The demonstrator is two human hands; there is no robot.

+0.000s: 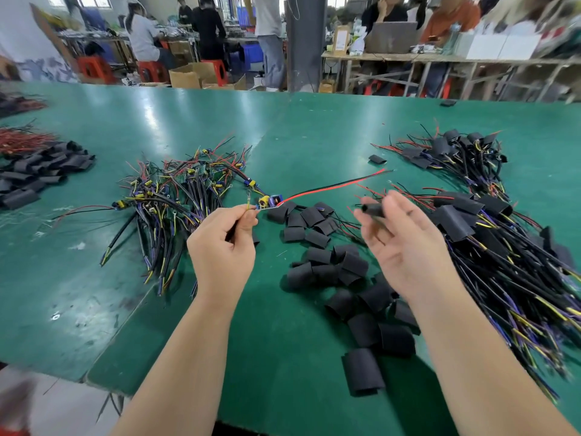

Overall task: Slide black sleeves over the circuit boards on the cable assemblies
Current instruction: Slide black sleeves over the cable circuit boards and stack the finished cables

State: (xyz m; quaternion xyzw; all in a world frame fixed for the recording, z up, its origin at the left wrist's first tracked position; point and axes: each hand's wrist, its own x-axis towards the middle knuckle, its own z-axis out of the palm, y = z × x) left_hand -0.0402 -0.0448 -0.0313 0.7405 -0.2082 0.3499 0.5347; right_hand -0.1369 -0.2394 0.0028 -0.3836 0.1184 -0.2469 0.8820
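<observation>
Loose sleeves [364, 369] lie scattered on the green table [94, 294] between my forearms and past them. My left hand [220, 243] is clenched round the wires of one assembly [251, 206], thumb and forefinger pinching near its board [270, 201]. The board is bare, held up off the table just beyond my fingertips, its red-black lead [333, 185] trailing right. My right hand [405, 247] pinches one sleeve [372, 210] between thumb and forefinger, other fingers slack; this sleeve is apart from the board, to its right.

Right side: heap of sleeved assemblies [490, 234]. Behind my left hand: tangle of bare assemblies [176, 190]. Far left: more sleeves [41, 171]. Far right: second sleeved heap [456, 152]. On the floor beyond the table are open cartons [188, 75]; can't tell what they hold.
</observation>
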